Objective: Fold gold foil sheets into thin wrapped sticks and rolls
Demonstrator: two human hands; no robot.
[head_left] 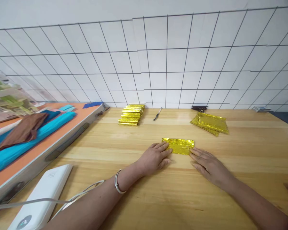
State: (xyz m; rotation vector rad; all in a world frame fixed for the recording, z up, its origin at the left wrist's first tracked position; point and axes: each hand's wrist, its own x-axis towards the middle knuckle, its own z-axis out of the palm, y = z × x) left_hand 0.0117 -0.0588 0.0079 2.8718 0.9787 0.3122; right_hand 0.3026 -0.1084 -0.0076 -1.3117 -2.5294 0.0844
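Centrally, just right of and below the middle of the frame, a gold foil piece (180,147) is lying flat on the wooden tabletop (139,204). From where I am standing, the left grip (155,156) is spreading loosely, its fingertips resting over the foil's left end; the right grip (207,164) is likewise unclenched, its fingers touching the lower right corner. Neither is closing around anything. A bright, creased band is running along the upper edge, while the lower part is looking duller and smoother.

Judging by its thinness and sheen, the foil is probably weighing next to nothing, bending easily, taking creases readily and sliding on the smooth wood; a sharp tug is likely risking a tear. Flat fingertips at both short ends are seemingly offering the surest hold, with a light pinch at the corners serving for lifting.

Upper centre, narrow gold strips (132,115) are lying in a row near a pen (157,114); at upper right, flat gold sheets (213,123) are overlapping, somewhat askew.
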